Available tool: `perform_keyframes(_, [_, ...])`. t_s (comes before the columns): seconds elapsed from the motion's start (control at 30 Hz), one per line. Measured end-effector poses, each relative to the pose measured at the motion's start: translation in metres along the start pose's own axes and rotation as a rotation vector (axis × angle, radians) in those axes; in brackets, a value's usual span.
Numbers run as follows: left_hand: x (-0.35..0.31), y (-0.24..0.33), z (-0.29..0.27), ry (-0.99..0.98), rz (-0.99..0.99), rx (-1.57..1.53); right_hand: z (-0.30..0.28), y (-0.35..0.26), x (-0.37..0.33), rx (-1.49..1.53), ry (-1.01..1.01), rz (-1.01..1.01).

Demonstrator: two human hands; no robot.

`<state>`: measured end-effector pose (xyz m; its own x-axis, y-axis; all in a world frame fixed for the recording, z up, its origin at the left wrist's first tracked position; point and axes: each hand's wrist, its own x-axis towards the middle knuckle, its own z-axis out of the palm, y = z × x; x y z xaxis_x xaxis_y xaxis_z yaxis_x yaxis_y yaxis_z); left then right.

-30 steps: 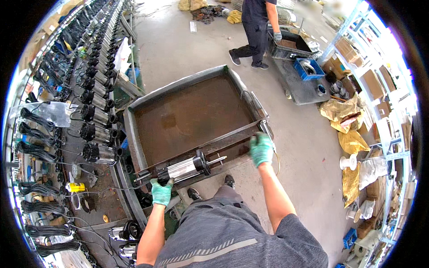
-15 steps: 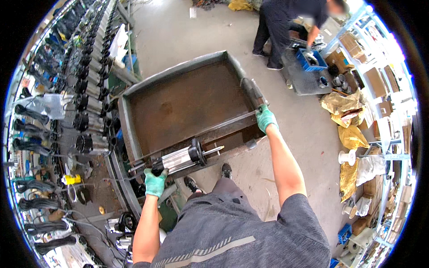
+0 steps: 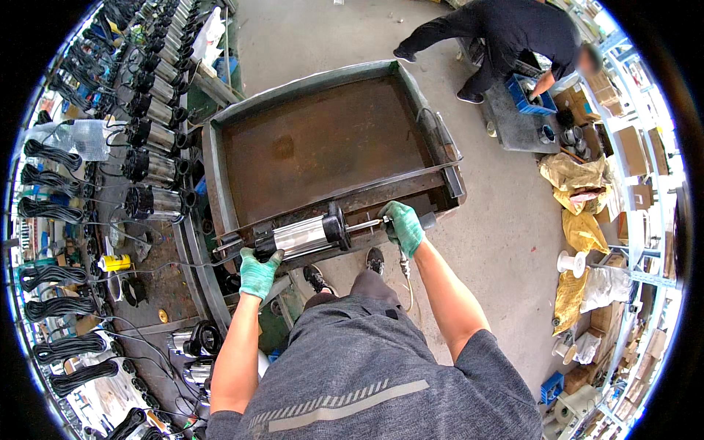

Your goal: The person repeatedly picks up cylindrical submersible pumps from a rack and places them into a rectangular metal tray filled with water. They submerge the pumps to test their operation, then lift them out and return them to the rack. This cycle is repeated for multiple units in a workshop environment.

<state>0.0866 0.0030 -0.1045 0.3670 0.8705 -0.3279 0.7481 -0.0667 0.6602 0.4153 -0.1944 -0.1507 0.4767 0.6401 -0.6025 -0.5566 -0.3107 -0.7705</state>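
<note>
A submersible pump motor, a silver cylinder with black end parts, lies across the near rim of the metal tank. My left hand, in a green glove, grips its black left end. From its right end a thin metal shaft sticks out. My right hand, gloved too, is closed round a hand-held air tool with a dark rear end. The tool's front meets or nearly meets the shaft tip; the exact contact is too small to tell. A hose hangs below that hand.
Rows of similar motors with coiled black cables stand on the left. A co-worker bends over a blue crate at far right. Yellow sacks and shelving line the right side.
My right hand has left the tank's right rim and come to the shaft end, now holding the air tool. My left hand stays at the motor's left end. The co-worker leans lower.
</note>
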Motion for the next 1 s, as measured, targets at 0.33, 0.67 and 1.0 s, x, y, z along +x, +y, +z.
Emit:
perform_keyframes(0.33, [-0.001, 0.001, 0.004, 0.121, 0.056, 0.127, 0.011, 0.008, 0.010, -0.037, 0.075, -0.022])
perform_keyframes(0.67, [-0.002, -0.001, 0.004, 0.092, 0.034, 0.063, 0.012, 0.007, 0.006, -0.029, 0.089, 0.002])
perform_keyframes(1.0, [-0.004, -0.002, 0.014, 0.087, 0.127, -0.062, -0.125, -0.024, 0.024, -0.695, 0.295, -0.263])
